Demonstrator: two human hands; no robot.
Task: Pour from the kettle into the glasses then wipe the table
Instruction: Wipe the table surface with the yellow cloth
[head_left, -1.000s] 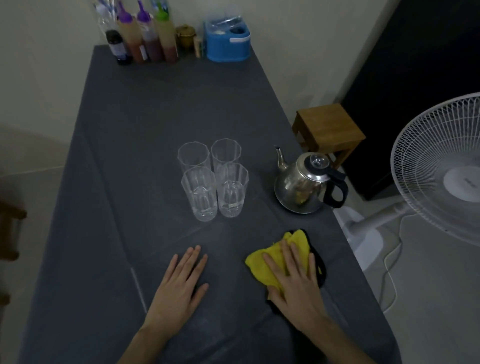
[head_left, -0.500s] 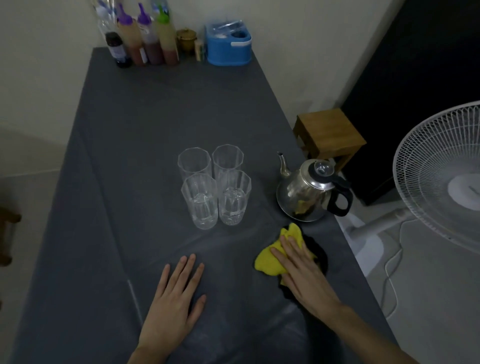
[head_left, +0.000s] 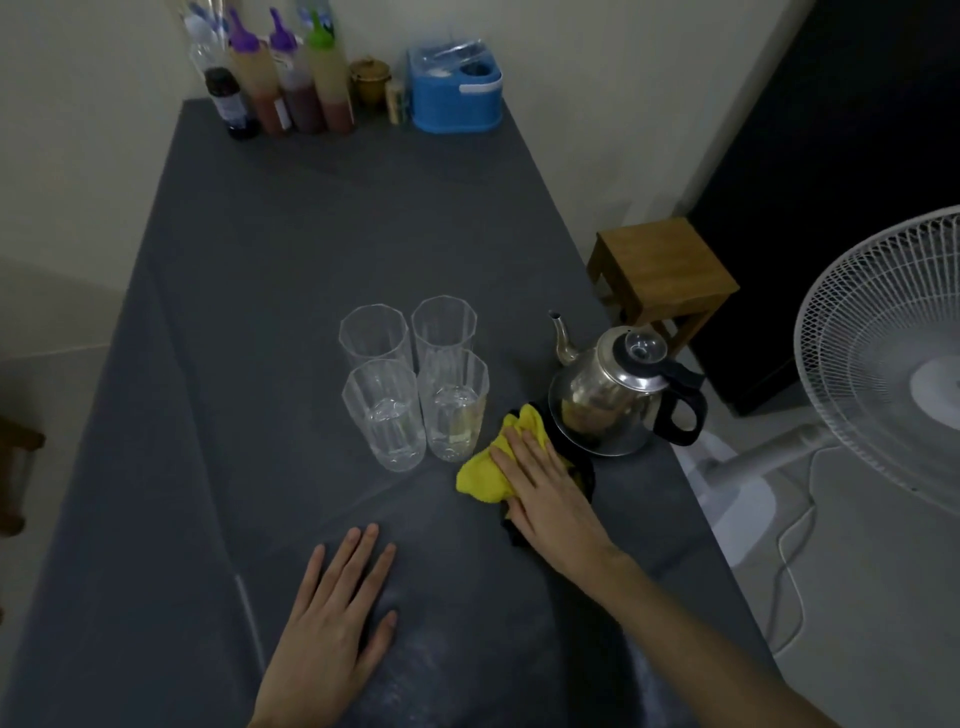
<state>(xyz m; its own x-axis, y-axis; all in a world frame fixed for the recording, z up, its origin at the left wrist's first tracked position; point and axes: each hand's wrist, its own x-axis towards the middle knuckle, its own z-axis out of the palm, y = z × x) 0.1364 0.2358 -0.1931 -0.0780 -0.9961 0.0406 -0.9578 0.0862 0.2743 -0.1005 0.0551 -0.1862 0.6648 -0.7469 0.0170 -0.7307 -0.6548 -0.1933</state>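
Observation:
Several clear glasses (head_left: 413, 379) stand in a tight cluster mid-table; the two nearer ones hold some liquid. A steel kettle (head_left: 613, 395) with a black handle stands to their right near the table edge. My right hand (head_left: 545, 493) presses flat on a yellow cloth (head_left: 488, 473) with a black underside, between the glasses and the kettle, the cloth's far tip touching the kettle's base. My left hand (head_left: 332, 629) lies flat and empty on the grey table (head_left: 311, 249), fingers spread, in front of the glasses.
Sauce bottles (head_left: 280, 88), a small jar and a blue container (head_left: 454, 91) line the far edge against the wall. A wooden stool (head_left: 660, 275) and a white standing fan (head_left: 883, 374) stand right of the table, with a cord on the floor.
My right hand has pushed the yellow cloth forward and left across the table, from near the front edge up to the kettle's base. My left hand has stayed flat on the table.

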